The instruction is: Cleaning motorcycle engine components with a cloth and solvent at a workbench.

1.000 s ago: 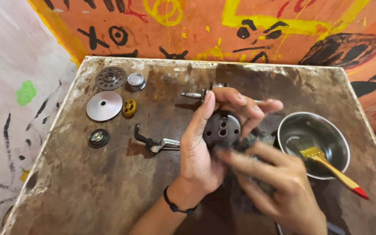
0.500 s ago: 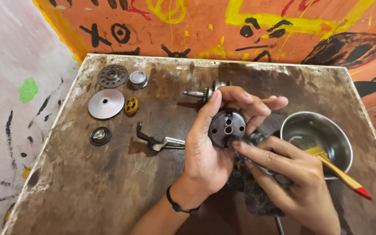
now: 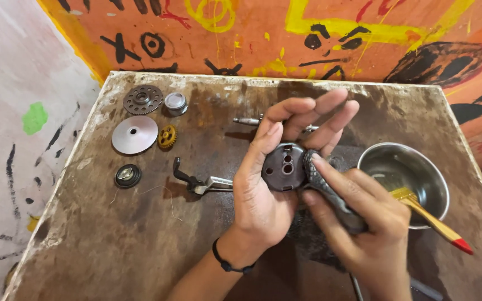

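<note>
**Round dark metal part held in the left hand, wiped by the right**

The round dark metal part (image 3: 284, 167), a disc with several holes in its face, sits just right of the middle of the surface (image 3: 112, 245), lifted off it in the left hand (image 3: 269, 184). That hand is cupped around the disc: the thumb lies along its 9 o'clock edge, the palm is under it, and the fingers reach up past its 12 o'clock side, loosely spread and only partly curled. The right hand (image 3: 358, 223) comes in from 5 o'clock with a dark, dirty rag (image 3: 330, 192) wrapped over its fingers, which are held close together and press the rag against the disc's 3 o'clock edge.

At 3 o'clock from the hands stands a steel bowl (image 3: 419, 184) with a yellow-handled, red-tipped brush (image 3: 430, 217) resting across its rim. At 9 o'clock lies a bent metal lever (image 3: 196, 179). Toward 10 o'clock are a toothed dark gear (image 3: 143, 100), a small silver cap (image 3: 175, 102), a plain silver disc (image 3: 134, 134), a small brass gear (image 3: 167, 136) and a black round cap (image 3: 127, 175). Behind the left fingers, at 12 o'clock, lies a short shaft (image 3: 246, 120).

The wall behind is orange with yellow and black painted marks (image 3: 152, 44); the wall at 9 o'clock is pale with a green blotch (image 3: 34, 118).
</note>
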